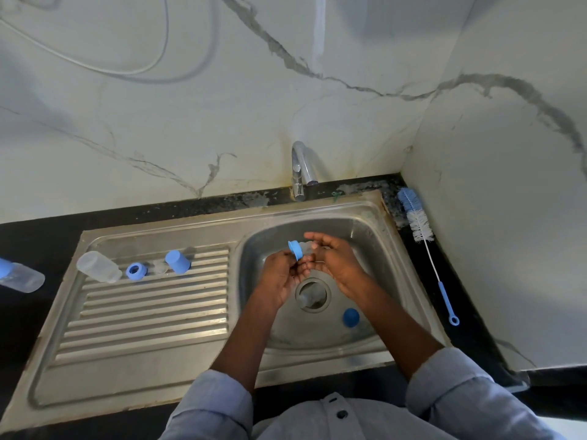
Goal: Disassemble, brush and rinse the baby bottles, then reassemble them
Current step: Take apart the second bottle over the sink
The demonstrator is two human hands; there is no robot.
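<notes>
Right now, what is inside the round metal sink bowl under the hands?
On the bottom of the steel sink bowl lies a round blue cap, near the metal drain. A clear piece seems to sit in the drain. The hands and forearms hide part of the bottom.

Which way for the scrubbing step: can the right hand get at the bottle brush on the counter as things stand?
Probably yes, once freed. The bottle brush lies uncovered on the counter just right of the sink rim, on the right hand's own side. But that hand's fingers now touch the teat in the blue collar ring.
</notes>
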